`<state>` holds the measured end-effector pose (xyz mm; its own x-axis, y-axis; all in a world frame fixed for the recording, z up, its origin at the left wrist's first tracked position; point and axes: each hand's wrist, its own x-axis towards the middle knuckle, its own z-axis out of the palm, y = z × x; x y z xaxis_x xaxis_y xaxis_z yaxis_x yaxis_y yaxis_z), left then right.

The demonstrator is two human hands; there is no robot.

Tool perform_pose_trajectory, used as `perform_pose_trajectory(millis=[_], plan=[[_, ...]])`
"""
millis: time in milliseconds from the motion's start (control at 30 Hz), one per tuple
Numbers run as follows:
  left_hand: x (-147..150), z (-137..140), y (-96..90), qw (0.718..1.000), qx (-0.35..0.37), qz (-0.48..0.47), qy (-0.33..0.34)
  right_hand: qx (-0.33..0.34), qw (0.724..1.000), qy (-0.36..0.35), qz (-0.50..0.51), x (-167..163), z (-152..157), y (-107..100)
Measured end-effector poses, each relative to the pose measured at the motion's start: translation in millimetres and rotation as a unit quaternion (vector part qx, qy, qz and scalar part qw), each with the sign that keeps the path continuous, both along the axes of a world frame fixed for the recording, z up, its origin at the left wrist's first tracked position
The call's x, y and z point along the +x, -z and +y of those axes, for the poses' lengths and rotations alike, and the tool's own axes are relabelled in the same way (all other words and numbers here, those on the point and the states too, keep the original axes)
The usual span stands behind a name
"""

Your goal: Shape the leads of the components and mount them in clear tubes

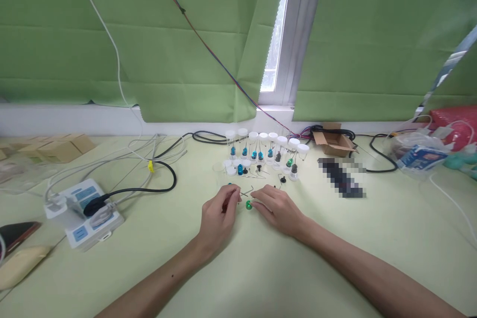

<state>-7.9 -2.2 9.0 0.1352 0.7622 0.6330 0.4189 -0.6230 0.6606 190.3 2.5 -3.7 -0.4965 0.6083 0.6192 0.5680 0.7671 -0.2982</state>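
Note:
My left hand (221, 211) is closed, with thumb and fingertips pinched together. A thin dark rod shows beside these fingertips, but what exactly they pinch is too small to make out. Just to the right, my right hand (278, 211) has its thumb and fingertips drawn in at the edge of a small shiny green metal part (248, 205). A bent hex key (250, 190) lies beyond the fingertips. Behind the hands are a blue metal part (240, 169), small black parts (283, 179) and several thin bent wires or keys.
Several clear tubes with white caps (263, 136) stand in a row, holding blue, green or dark parts. A power strip (89, 213) with cables is at left. An open cardboard box (333, 140) sits back right, with a bagged blue packet (421, 158) further right.

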Motion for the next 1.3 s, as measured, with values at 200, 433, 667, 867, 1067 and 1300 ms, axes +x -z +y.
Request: perform_pose_trajectory(millis=[200,433,667,867,1067,1300], plan=[[0.4,-0.2,0.1,0.999,-0.006,0.031,0.01,-0.006,1.0,0.004,0.011,0.4,1.9,0.6],[1.9,1.0,0.5,0.997,-0.04,0.064,0.02,-0.009,0.999,0.026,0.021,2.3,4.1,2.6],[2.6,1.6,2.6,0.995,-0.048,0.08,0.026,-0.021,0.999,0.026,0.018,2.5,3.4,1.7],[1.4,1.8,3.0,0.995,-0.049,0.086,0.014,-0.029,0.999,0.027,0.016,2.9,3.0,2.6],[0.9,3.3,4.1,0.995,-0.053,0.09,0.008,-0.034,0.999,0.027,0.018,3.3,4.4,3.1],[2.4,5.7,6.5,0.993,-0.05,0.107,0.014,-0.066,0.997,0.02,-0.022,1.9,4.4,2.1]])
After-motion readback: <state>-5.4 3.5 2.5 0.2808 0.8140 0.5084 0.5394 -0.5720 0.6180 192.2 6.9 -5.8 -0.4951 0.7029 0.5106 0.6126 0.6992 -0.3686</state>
